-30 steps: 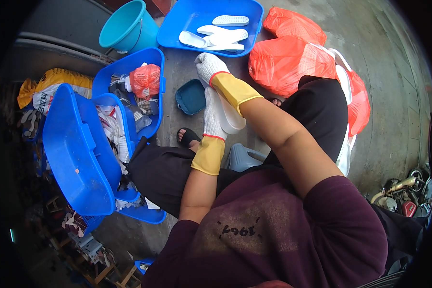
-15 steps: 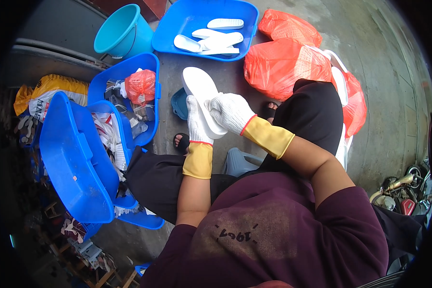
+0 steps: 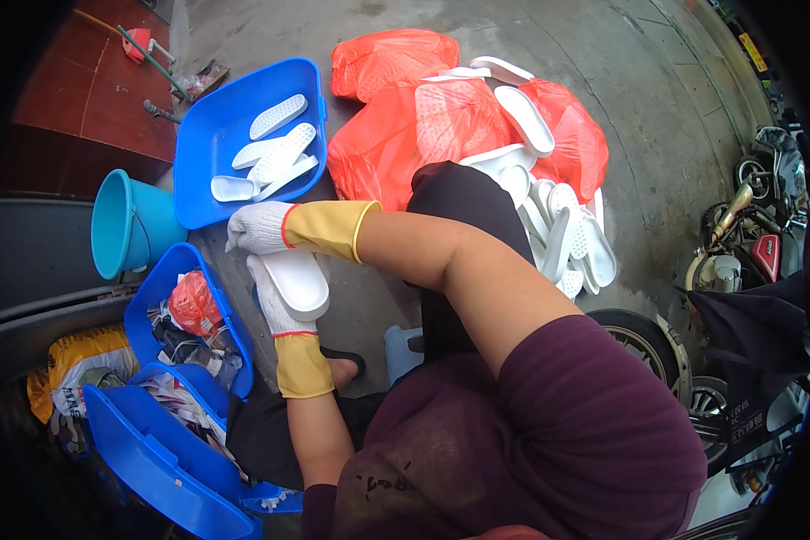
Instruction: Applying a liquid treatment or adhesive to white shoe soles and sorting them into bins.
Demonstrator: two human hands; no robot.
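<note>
1. Sole (image 3: 299, 286) in hand: it lies at the near left of the open floor, its broad rounded end toward you, its far end below your right glove.
2. Your left hand (image 3: 273, 304) has hold of it, bent round its left side and underneath; the fingers look part-closed, presumably to steady the sole while leaving its upper face clear. Their tips are partly hidden.
3. Your right hand (image 3: 259, 229) is curled nearly into a fist over the far end. Whether it pinches anything, you cannot tell from this angle.
4. Far beyond your gloves, the blue tub (image 3: 209, 148) has a few loose white soles lying in it, probably set there for an easy reach.
5. To the right, more soles (image 3: 562, 236) heap against red bags (image 3: 450, 126), likely spilling or taken from them, close beside your knee.
6. To the left, the bin (image 3: 228, 315) of mixed scraps sits near your leg, perhaps so oddments stay apart from the soles.
</note>
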